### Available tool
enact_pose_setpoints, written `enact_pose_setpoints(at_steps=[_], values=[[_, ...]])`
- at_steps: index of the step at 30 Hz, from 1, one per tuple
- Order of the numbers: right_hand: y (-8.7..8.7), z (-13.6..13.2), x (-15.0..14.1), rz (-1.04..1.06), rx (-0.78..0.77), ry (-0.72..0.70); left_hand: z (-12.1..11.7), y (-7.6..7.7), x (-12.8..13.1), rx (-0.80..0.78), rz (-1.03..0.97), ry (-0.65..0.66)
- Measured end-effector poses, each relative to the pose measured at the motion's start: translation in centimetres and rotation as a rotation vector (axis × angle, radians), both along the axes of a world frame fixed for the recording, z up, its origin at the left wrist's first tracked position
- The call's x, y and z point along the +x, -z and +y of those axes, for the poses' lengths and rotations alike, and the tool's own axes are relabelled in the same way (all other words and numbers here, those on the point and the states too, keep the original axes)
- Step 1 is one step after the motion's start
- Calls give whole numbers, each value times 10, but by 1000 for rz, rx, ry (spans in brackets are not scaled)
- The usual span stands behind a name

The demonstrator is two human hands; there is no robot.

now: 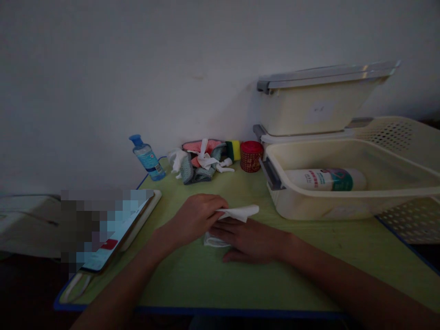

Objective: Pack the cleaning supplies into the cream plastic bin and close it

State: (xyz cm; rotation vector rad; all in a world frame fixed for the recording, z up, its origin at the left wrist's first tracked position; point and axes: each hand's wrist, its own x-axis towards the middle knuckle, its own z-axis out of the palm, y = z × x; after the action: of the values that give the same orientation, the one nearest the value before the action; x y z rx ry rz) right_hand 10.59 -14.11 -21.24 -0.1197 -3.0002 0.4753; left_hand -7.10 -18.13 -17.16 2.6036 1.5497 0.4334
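Note:
A small white cloth or tissue point(239, 213) lies on the green table point(213, 279) between my two hands. My left hand point(194, 219) is closed on its upper edge, lifting a flap of it. My right hand point(245, 240) lies flat on the table with the fingers pressed on the lower part of the white cloth. Both forearms reach in from the bottom of the view.
A cream plastic basin point(275, 201) at right holds a white spray can point(325, 178); lidded boxes point(316, 105) are stacked behind it. Along the wall sit a red cup point(250, 156), a sponge point(234, 150), a pile of rags point(201, 165) and a blue-capped bottle point(147, 158). A phone point(113, 238) lies at left.

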Motion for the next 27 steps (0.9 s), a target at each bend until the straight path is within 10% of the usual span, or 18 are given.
enact_pose_setpoints(at_steps=[27], values=[[-13,-35,24,-12,130,-33,-10,9,1,374,187,160]])
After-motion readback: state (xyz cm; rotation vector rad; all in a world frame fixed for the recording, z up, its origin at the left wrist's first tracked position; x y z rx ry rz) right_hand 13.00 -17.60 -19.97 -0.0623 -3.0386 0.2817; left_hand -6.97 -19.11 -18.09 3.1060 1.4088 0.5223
